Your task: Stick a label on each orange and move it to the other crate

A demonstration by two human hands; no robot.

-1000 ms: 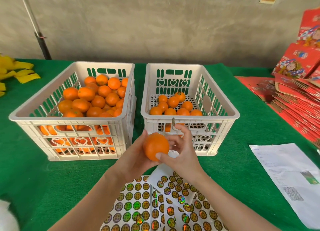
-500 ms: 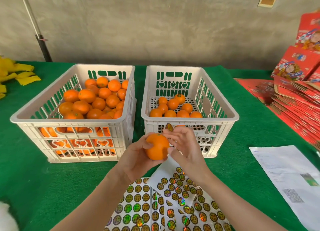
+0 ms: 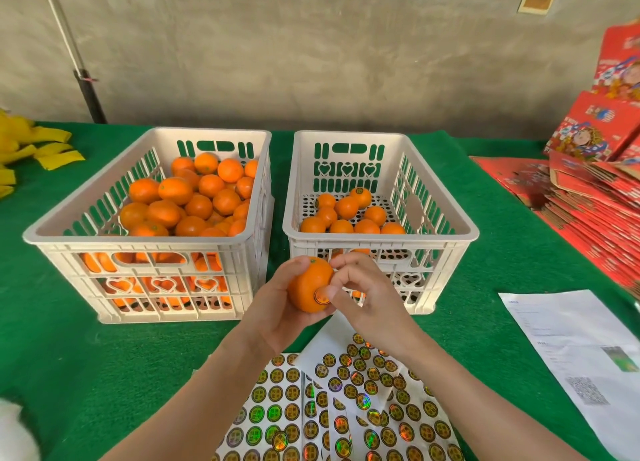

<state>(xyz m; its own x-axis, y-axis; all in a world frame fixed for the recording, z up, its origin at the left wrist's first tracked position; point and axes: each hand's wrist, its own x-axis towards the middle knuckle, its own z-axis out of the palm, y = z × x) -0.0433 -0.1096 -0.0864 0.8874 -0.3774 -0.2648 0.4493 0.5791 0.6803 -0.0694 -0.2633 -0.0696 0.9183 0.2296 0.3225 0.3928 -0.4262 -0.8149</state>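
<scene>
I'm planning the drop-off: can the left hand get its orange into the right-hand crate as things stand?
Probably yes. The left hand grips the orange just in front of the right-hand crate, whose top is open and part-filled. Only the right hand, thumb on the label, is in the way.

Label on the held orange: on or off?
On. A round label sits on the orange, the right hand pressing it with the thumb; the left hand holds the fruit.

Thumb of right hand point(image 3: 367, 301) hides pt of label point(image 3: 318, 298) on orange point(image 3: 304, 280). Sticker sheets point(image 3: 346, 391) below it cut off at btm edge; paper point(image 3: 571, 339) print unreadable.
</scene>
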